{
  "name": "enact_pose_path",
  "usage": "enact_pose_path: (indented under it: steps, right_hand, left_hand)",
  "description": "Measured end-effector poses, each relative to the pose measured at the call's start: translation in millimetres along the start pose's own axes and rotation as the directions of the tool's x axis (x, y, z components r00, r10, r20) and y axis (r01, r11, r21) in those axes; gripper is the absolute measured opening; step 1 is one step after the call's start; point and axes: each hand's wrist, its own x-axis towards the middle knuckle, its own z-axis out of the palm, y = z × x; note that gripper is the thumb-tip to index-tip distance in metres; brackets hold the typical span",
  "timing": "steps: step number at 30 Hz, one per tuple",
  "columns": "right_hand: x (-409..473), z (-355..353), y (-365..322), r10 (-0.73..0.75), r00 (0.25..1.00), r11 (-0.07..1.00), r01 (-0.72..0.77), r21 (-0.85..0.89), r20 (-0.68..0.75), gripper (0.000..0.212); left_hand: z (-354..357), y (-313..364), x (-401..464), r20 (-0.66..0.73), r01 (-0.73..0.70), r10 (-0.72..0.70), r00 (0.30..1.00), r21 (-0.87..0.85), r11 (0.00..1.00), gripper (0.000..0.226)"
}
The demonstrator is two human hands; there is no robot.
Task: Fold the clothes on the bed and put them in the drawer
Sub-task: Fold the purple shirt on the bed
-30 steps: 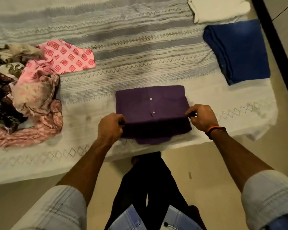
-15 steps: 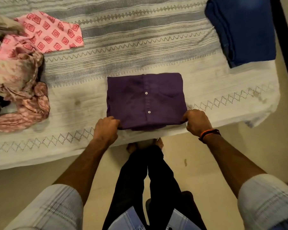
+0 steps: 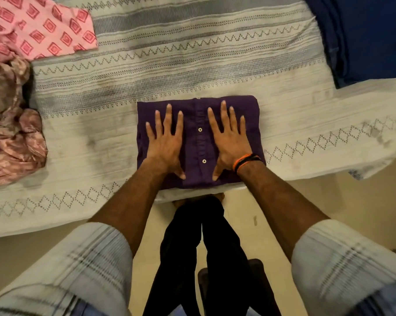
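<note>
At far left, a crumpled heap of pink patterned garments (image 3: 12, 124) lies unfolded on the white grey-striped bedsheet (image 3: 192, 53). The folded purple button-front shirt (image 3: 198, 115) sits at the bed's near edge. The left hand (image 3: 164, 142) and right hand (image 3: 229, 140) both press flat on it, fingers straight and spread, grasping nothing. Advice: sweep outward from the placket with even pressure, keeping the edges square. The folded dark blue cloth (image 3: 363, 37) is cut off at right. No drawer is visible.
</note>
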Motion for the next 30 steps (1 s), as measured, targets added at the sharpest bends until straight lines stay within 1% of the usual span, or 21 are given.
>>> enact_pose_path:
  steps: [3,6,9,12,16,18,22,24,27,30]
  right_hand:
    - [20.3,10.0,3.5,0.07,0.992,0.997,-0.065,-0.05,0.103,0.185]
    - [36.6,25.2,3.7,0.107,0.981,0.994,-0.101,-0.044,0.162,0.187]
    - [46.5,33.3,3.1,0.108,0.978,0.994,-0.103,-0.039,0.18,0.186]
    - [54.3,36.3,5.0,0.097,0.967,0.995,-0.1,0.0,0.235,0.19]
    - [70.9,41.0,9.1,0.081,0.951,0.995,-0.096,0.036,0.299,0.193]
    - [74.3,42.4,10.3,0.068,0.95,0.995,-0.085,0.043,0.305,0.193]
    - [74.7,45.3,11.2,0.065,0.957,0.997,-0.073,0.019,0.283,0.194]
    - [72.5,44.8,10.4,0.063,0.965,0.998,-0.066,0.004,0.254,0.194]
    - [63.3,39.0,11.6,0.044,0.976,0.999,-0.04,-0.025,0.213,0.194]
    - [43.9,31.2,22.3,0.006,0.988,0.998,0.004,-0.065,0.152,0.186]
  left_hand:
    - [9.8,-9.9,19.8,0.137,0.012,-0.019,0.99,0.051,0.999,0.183]
    - [20.0,-12.9,35.8,0.204,0.016,-0.028,0.979,0.06,0.998,0.187]
    - [22.8,-9.0,46.1,0.242,0.045,-0.056,0.969,0.05,0.998,0.189]
    - [24.5,-9.5,53.5,0.297,0.063,-0.066,0.952,0.021,0.998,0.189]
    - [25.4,-10.7,68.7,0.382,0.09,-0.079,0.921,-0.009,0.996,0.185]
    - [25.1,-10.2,72.8,0.409,0.106,-0.095,0.907,-0.004,0.994,0.185]
    - [26.0,-10.4,73.6,0.406,0.114,-0.112,0.907,0.019,0.993,0.184]
    - [24.9,-9.8,70.2,0.379,0.108,-0.109,0.919,0.024,0.994,0.184]
    - [23.7,-10.5,59.2,0.303,0.068,-0.073,0.95,0.025,0.997,0.188]
    - [20.0,-17.1,40.6,0.199,0.021,-0.024,0.98,0.015,1.0,0.186]
